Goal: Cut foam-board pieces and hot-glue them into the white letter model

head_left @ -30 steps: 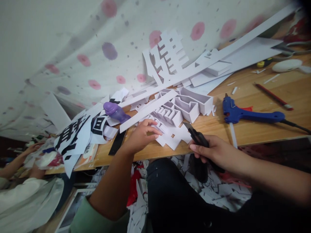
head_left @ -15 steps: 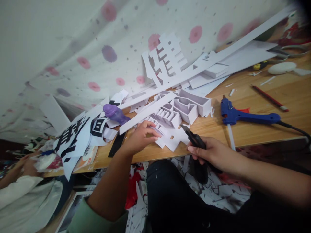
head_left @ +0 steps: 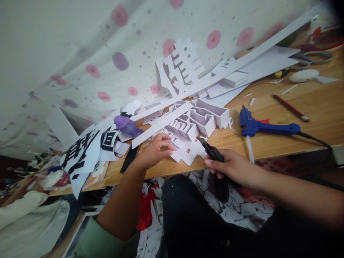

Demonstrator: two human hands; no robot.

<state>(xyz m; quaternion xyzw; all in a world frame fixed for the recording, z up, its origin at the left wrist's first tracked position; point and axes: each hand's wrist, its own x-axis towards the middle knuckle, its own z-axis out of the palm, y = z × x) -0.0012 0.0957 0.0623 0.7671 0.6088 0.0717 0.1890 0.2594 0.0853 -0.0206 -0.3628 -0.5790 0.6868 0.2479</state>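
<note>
My right hand (head_left: pixel 224 165) is closed around a black utility knife (head_left: pixel 213 152), its blade pointing up and left toward a cut-out white board piece (head_left: pixel 188 154). This flat piece lies at the table's front edge and has a small square hole. My left hand (head_left: pixel 157 152) rests at the piece's left side, fingers bent and apart; whether they press on it I cannot tell. Just behind stands a white raised-wall letter form (head_left: pixel 205 120) with several open compartments. A long white strip (head_left: pixel 163 123) lies slantwise across its left part.
A blue glue gun (head_left: pixel 264 125), a red pencil (head_left: pixel 290 107) and scissors (head_left: pixel 315 57) lie to the right. A purple object (head_left: pixel 127 126) and printed sheets (head_left: pixel 86 147) sit left. A cut-out character (head_left: pixel 182 68) leans on the curtain. Another person's sleeve (head_left: pixel 29 204) shows far left. Scraps cover the floor.
The view has shifted slightly, so items on the right appear a little further left. Both hands keep nearly the same pose, and the knife stays in my right hand.
</note>
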